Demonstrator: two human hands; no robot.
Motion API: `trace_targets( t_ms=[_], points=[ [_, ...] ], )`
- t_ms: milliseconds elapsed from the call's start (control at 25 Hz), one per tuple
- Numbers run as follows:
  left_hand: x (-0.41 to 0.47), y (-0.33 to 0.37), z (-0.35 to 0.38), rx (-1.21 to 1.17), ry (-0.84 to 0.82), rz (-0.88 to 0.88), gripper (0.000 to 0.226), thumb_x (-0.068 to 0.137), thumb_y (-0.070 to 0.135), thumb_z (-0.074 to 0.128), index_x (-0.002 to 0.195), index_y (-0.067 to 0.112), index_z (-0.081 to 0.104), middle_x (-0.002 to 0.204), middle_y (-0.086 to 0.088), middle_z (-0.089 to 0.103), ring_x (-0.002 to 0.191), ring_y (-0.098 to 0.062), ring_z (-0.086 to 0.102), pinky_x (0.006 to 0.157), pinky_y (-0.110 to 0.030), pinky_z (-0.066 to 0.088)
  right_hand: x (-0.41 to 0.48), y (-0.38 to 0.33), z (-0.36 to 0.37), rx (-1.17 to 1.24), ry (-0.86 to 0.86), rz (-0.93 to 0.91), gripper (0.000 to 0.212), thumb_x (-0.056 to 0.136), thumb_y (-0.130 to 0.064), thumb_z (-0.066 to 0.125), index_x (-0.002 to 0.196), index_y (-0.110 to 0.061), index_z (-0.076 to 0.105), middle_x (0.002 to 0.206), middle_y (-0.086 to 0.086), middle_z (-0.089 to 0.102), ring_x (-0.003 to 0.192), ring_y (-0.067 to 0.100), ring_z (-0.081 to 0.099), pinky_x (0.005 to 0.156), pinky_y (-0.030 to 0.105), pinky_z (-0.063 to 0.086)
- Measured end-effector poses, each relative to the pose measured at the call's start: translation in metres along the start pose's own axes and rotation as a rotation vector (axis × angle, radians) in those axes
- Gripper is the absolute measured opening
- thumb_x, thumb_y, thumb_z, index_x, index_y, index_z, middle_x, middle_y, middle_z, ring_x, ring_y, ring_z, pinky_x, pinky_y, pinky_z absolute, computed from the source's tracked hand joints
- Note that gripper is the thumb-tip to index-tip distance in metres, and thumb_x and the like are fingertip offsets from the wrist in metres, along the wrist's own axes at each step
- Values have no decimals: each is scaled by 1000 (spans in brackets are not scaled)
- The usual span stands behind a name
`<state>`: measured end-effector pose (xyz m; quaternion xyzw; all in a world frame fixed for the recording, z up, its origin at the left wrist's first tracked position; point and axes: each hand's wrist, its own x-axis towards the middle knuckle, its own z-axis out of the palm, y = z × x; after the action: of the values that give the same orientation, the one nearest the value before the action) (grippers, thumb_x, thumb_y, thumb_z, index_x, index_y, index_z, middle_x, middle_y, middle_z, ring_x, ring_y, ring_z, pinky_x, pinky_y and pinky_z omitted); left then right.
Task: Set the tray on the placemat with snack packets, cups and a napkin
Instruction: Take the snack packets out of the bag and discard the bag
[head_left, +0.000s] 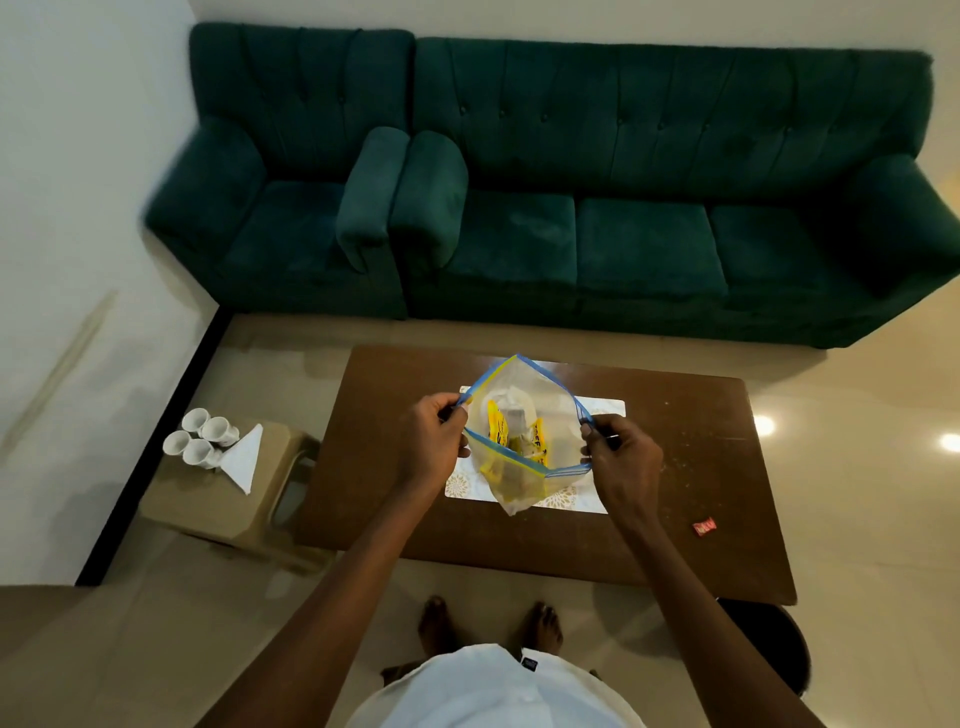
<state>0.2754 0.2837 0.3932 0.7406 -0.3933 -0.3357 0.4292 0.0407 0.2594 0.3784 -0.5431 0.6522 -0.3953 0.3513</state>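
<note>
At the far left, four white cups (200, 439) stand close together on a low beige stool (208, 509), with a folded white napkin (243, 460) just beside them. The left hand (434, 441) pinches the left edge of a clear zip bag (524, 384), which hangs open above the placemat (605, 410) on the brown tabletop (675, 467). Inside are yellow snack packets (498, 428), maybe two. The grip of the right hand (621, 457) pinches the right edge. A small red wrapper (704, 527) lies further right.

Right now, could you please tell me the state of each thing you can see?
zip bag: open, held over the placemat.
snack packets: inside the bag.
left hand: pinches the bag's left rim.
right hand: pinches its right rim.
cups: four, mouths up, on the stool.
napkin: folded, beside the cups.
</note>
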Motion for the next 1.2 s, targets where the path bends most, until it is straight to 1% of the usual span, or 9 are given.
trace_targets(
  t_ms=[40, 160, 240, 400, 520, 640, 760, 960, 1200],
  points=[
    [0, 1, 1, -3, -3, -2, 19, 101, 16, 61, 115, 10, 73, 77, -4, 72, 53, -8, 69, 46, -19, 56, -1, 0, 0, 7, 0, -2, 15, 96, -6, 70, 97, -21, 74, 89, 12, 76, 64, 16, 71, 57, 16, 58],
    [-1, 7, 1, -47, -21, -4, 22, 101, 13, 61, 118, 9, 73, 89, -11, 75, 72, -26, 76, 53, -25, 62, -1, -1, 2, -14, -29, 13, 6, 96, -10, 71, 97, -8, 77, 88, 10, 76, 71, 26, 73, 70, 44, 64],
    [-2, 11, 0, -58, -39, 17, 21, 100, 11, 60, 116, 10, 74, 90, -14, 76, 77, -34, 76, 58, -32, 65, -3, -5, 2, -39, -58, 8, 10, 94, -12, 73, 98, -4, 78, 90, 10, 76, 77, 28, 73, 75, 49, 62],
    [-14, 16, -2, -86, -52, 57, 20, 97, 10, 62, 103, 24, 75, 85, -19, 76, 69, -35, 73, 60, -45, 64, -17, -29, -1, -155, 38, -206, 22, 91, -16, 76, 109, -8, 66, 103, 2, 66, 79, 16, 66, 65, 34, 58],
    [-22, 15, -1, -118, -30, 51, 21, 95, 8, 63, 103, 20, 77, 80, -19, 75, 59, -22, 69, 57, -40, 64, -33, -51, 20, -146, -6, -440, 5, 94, -18, 67, 97, -15, 64, 90, -4, 66, 71, 10, 64, 63, 24, 54],
    [-28, 15, -3, -102, -14, 20, 24, 94, 6, 63, 113, 10, 77, 82, -15, 76, 63, -21, 71, 60, -37, 64, -37, -53, 61, -322, -341, -261, 17, 97, -24, 57, 90, -12, 67, 88, 6, 74, 79, 27, 69, 67, 36, 53],
    [-36, 9, -8, -86, -1, 18, 26, 94, 5, 62, 115, 9, 77, 88, -11, 76, 70, -18, 72, 57, -28, 61, -33, -40, 93, -620, -648, -72, 29, 103, -27, 52, 102, -2, 66, 108, 22, 72, 104, 43, 69, 74, 37, 47],
    [-54, 3, -10, -92, 5, -8, 25, 96, 6, 63, 117, 9, 76, 95, -9, 77, 76, -18, 77, 56, -22, 60, -22, -26, 117, -725, -743, 256, 73, 92, -70, 53, 122, -5, 67, 127, 16, 70, 121, 39, 66, 94, 39, 52],
    [-65, 2, -16, -130, -35, -34, 24, 99, 8, 62, 120, 9, 73, 102, -6, 77, 85, -20, 79, 60, -27, 64, -30, -7, 121, -666, -740, 288, 48, 96, -47, 60, 117, -4, 66, 124, 18, 70, 115, 39, 67, 88, 37, 52]
  ],
)
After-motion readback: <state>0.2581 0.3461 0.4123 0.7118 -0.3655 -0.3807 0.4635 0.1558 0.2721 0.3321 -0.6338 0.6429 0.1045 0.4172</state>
